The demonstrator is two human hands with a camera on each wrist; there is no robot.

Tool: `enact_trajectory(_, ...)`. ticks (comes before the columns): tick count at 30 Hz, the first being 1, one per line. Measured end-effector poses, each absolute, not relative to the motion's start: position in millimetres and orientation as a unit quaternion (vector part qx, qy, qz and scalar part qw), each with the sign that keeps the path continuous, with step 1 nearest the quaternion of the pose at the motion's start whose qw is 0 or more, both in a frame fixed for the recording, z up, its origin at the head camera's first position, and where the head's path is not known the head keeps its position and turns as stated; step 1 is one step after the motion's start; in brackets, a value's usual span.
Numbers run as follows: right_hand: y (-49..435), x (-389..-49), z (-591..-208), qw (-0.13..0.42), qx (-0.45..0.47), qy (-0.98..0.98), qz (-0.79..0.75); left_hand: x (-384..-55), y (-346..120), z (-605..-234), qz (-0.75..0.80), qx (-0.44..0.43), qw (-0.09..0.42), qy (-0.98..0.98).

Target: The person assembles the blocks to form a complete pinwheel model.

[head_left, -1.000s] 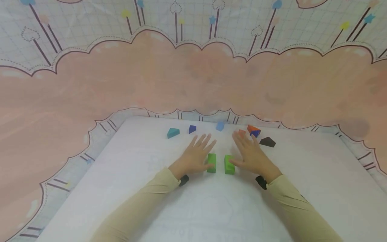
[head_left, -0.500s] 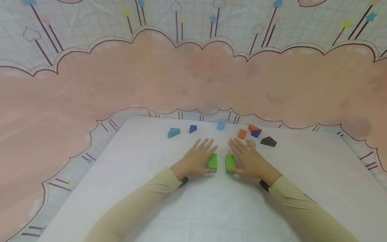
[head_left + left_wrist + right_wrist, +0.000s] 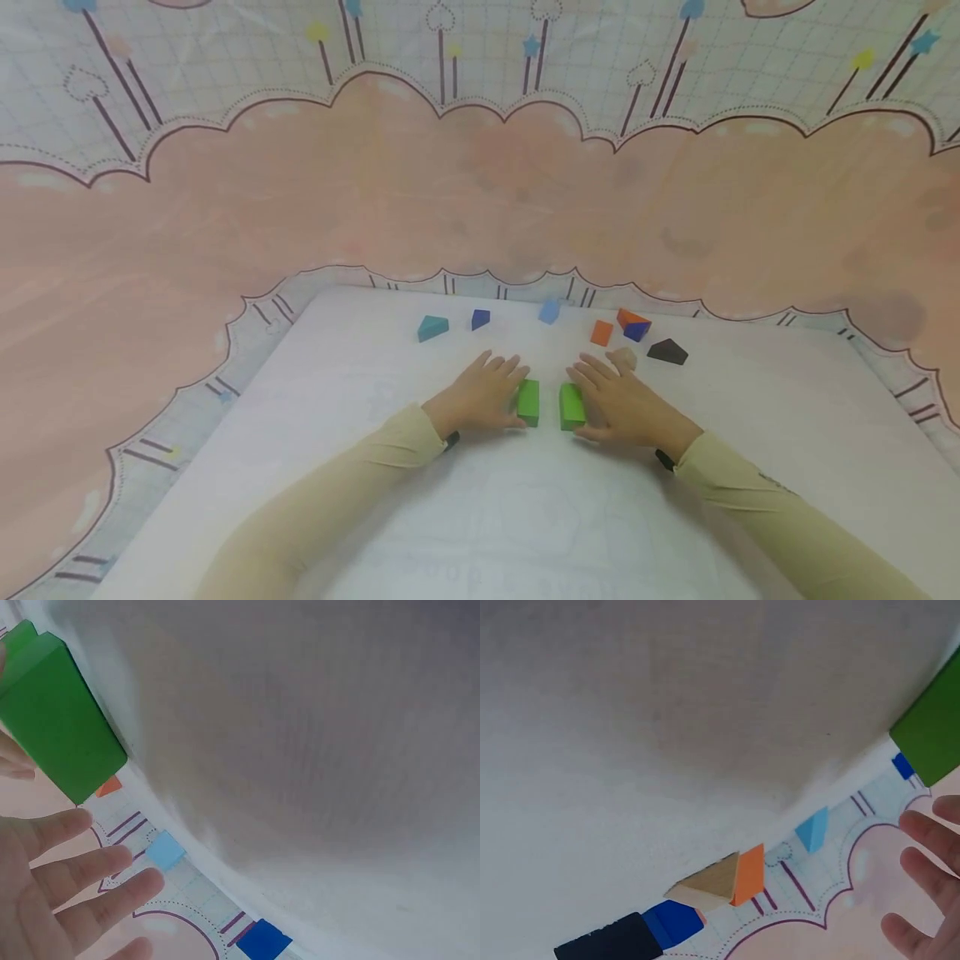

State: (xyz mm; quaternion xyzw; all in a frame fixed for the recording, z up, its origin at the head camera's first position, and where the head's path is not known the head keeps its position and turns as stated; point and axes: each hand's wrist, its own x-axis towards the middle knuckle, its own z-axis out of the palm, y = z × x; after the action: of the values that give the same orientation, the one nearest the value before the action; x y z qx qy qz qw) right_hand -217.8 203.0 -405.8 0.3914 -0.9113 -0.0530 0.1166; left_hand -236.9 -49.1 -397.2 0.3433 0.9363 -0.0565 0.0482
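Note:
Two bright green blocks lie side by side on the white table, a narrow gap between them. My left hand (image 3: 480, 398) is beside the left green block (image 3: 528, 403), thumb at its near end and index finger by its far end. In the left wrist view the fingers (image 3: 101, 866) are spread and fairly straight next to that block (image 3: 64, 720). My right hand (image 3: 630, 408) stands likewise beside the right green block (image 3: 572, 407), thumb at the near end. Its fingers (image 3: 930, 832) look extended in the right wrist view. A pale wooden block (image 3: 628, 359) peeks out beyond this hand.
Toward the table's far edge lie a teal block (image 3: 432, 327), a dark blue one (image 3: 480, 319), a light blue one (image 3: 550, 311) and an orange one (image 3: 602, 332). An orange triangular block (image 3: 633, 317), a blue block (image 3: 637, 332) and a black block (image 3: 667, 352) are farther right.
Both hands have come down and drawn slightly toward the body, fingers less stretched and thumbs moved to the blocks' near ends. The orange and wooden blocks have come into view past the right hand.

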Motion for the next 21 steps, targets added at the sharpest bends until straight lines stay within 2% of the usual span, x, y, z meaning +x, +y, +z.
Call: enact_trajectory(21, 204.7, -225.9, -406.9, 0.113, 0.399, -0.906, -0.082, -250.0, -47.4, -402.4, -0.065, 0.374, 0.048, 0.924)
